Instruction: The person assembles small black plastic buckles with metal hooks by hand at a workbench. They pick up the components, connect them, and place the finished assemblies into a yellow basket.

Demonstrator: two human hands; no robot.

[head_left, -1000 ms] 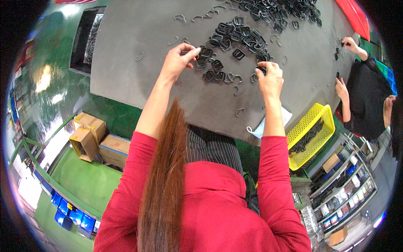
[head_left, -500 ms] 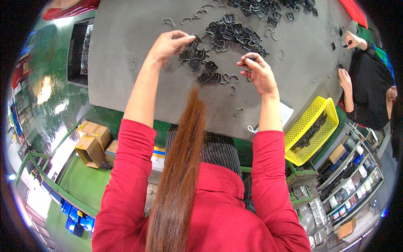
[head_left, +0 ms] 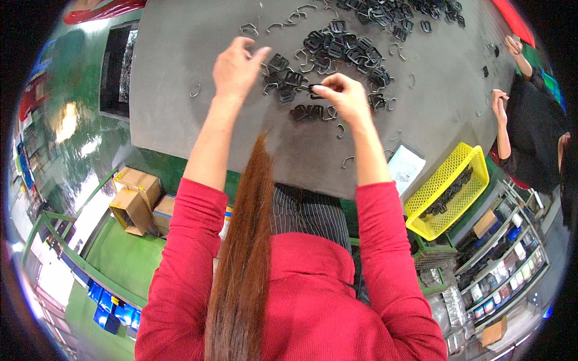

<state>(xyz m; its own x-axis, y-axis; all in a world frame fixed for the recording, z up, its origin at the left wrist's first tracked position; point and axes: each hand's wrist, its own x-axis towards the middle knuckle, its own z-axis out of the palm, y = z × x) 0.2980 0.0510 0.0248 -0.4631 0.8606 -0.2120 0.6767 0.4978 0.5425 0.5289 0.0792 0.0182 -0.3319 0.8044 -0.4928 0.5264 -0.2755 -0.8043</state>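
Grey tabletop (head_left: 165,66), scattered with black strap buckles (head_left: 343,48) in loose heaps and bent wire hooks (head_left: 341,130). Right hand (head_left: 347,99): thumb and fingers pinching a black buckle (head_left: 313,91) just above the near heap. Left hand (head_left: 233,69): slightly blurred, thumb and fingers parted, left of the heap. Yellow perforated basket (head_left: 439,170) near tabletop's right edge, black pieces inside; cardboard boxes (head_left: 127,210) lower left; co-worker's hands (head_left: 500,105) at far right.
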